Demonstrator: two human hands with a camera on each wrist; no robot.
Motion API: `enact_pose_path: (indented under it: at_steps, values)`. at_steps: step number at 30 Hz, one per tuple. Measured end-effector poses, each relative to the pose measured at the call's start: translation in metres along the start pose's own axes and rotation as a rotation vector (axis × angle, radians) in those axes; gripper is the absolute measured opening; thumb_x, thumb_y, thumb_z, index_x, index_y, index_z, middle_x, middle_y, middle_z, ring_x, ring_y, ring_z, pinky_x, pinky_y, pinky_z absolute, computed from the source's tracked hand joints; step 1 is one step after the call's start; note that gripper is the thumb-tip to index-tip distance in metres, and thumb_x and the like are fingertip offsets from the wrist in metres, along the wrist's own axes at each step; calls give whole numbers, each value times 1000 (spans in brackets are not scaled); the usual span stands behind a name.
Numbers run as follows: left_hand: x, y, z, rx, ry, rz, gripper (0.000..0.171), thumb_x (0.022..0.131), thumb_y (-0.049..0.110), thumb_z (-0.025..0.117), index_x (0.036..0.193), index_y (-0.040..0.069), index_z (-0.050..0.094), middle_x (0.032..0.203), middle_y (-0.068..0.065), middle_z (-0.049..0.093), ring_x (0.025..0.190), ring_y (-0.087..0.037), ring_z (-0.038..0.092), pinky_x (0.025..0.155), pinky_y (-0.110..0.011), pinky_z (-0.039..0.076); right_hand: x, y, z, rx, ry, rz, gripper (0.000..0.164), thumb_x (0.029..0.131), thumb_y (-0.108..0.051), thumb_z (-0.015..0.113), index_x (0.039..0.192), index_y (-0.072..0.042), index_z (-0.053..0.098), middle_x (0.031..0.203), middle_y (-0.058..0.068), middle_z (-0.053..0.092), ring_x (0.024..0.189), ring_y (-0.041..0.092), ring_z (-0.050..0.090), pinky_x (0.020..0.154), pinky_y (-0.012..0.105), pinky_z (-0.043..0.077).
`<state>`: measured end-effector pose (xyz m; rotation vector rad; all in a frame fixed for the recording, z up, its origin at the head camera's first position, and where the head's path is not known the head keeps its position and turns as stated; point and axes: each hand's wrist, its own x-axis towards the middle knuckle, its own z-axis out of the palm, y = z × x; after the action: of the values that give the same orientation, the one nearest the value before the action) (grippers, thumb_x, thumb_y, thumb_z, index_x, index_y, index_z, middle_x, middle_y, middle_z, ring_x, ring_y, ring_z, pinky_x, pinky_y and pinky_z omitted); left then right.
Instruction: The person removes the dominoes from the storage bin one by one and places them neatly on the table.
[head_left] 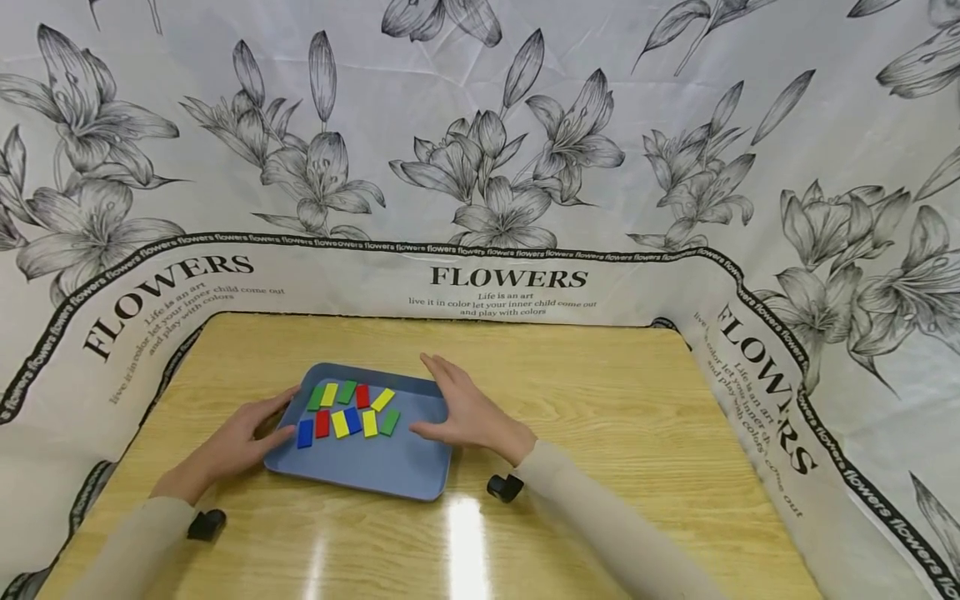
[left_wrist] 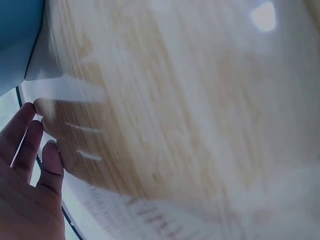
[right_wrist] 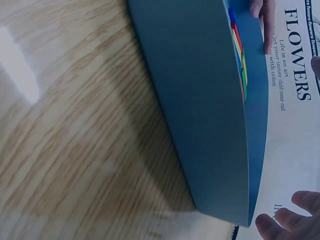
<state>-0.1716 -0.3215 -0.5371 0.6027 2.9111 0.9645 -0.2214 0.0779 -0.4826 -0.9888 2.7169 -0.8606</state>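
A blue-grey rectangular tray (head_left: 352, 468) lies on the wooden table, slightly askew. Inside it, two loose rows of small flat rectangular tiles in blue (head_left: 305, 433), red (head_left: 322, 423), yellow (head_left: 371, 423) and green (head_left: 390, 422) fill the upper left part. My left hand (head_left: 238, 437) is at the tray's left side, thumb tip by the rim and fingers stretched along the outside. In the left wrist view its fingers look straight. At the right end is my right hand (head_left: 468, 410), fingers extended past the far corner and thumb over the tray's inside.
The pale wooden table (head_left: 600, 417) extends to the right of the tray. A white cloth printed with flowers and lettering (head_left: 510, 279) hangs along the back and both sides. Small black devices (head_left: 505, 487) sit at both wrists.
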Motion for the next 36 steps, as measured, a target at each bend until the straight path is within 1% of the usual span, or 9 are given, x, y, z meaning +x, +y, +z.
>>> enact_pose_path:
  at_steps: [2,5,11,15,20,24,28,32,36]
  values:
    - [-1,-1,1,-7,-8,-19,72,102,34,66,162,10,35,158,-25,44,143,-51,42,112,-71,35,4,-1,4,21,-7,5,109,87,-59,74,168,-28,6,172,11,18,158,32,22,122,56,34]
    - [0,-3,0,-19,-14,-22,72,101,35,66,162,10,35,158,-27,43,144,-52,40,113,-71,34,9,-2,9,56,-10,5,107,87,-58,73,167,-28,8,171,11,21,157,33,24,121,58,35]
    - [-2,-5,-3,-7,-2,-21,72,101,34,67,162,12,35,156,-28,45,142,-53,42,110,-72,35,18,-6,18,111,-13,20,104,88,-57,72,167,-25,12,170,10,24,157,32,25,121,57,35]
    - [-3,-4,-3,-2,2,-20,72,100,33,68,162,12,36,156,-27,45,142,-53,43,110,-72,36,23,-8,23,120,-11,37,102,89,-56,72,167,-23,14,170,8,25,157,31,25,121,56,35]
    - [-4,-3,-3,-18,3,-3,72,100,30,68,161,10,36,156,-28,45,141,-54,43,109,-73,36,28,-14,25,134,14,62,98,90,-54,71,166,-18,20,169,10,29,156,34,27,121,56,35]
    - [-3,-2,-3,-13,3,-10,72,100,31,68,162,12,35,157,-27,45,141,-54,43,109,-73,36,31,-18,26,131,66,75,92,90,-52,71,164,-19,26,165,9,37,152,32,35,120,53,38]
    - [-1,-1,-2,-11,5,-12,73,100,32,68,162,13,35,156,-27,45,141,-53,43,108,-73,37,33,-20,29,171,96,45,84,92,-44,72,161,-15,35,157,11,48,141,28,50,113,47,47]
    - [-1,0,-1,-21,4,-9,73,99,31,69,162,13,36,156,-27,46,140,-54,43,108,-73,36,32,-21,34,216,70,23,76,94,-38,73,157,-9,42,150,13,55,130,28,58,106,42,52]
    - [-1,1,-1,-26,-3,-10,73,99,31,69,162,13,35,156,-28,45,141,-54,43,109,-73,36,30,-22,39,226,31,41,73,95,-38,72,156,-11,43,149,10,56,132,29,58,107,41,52]
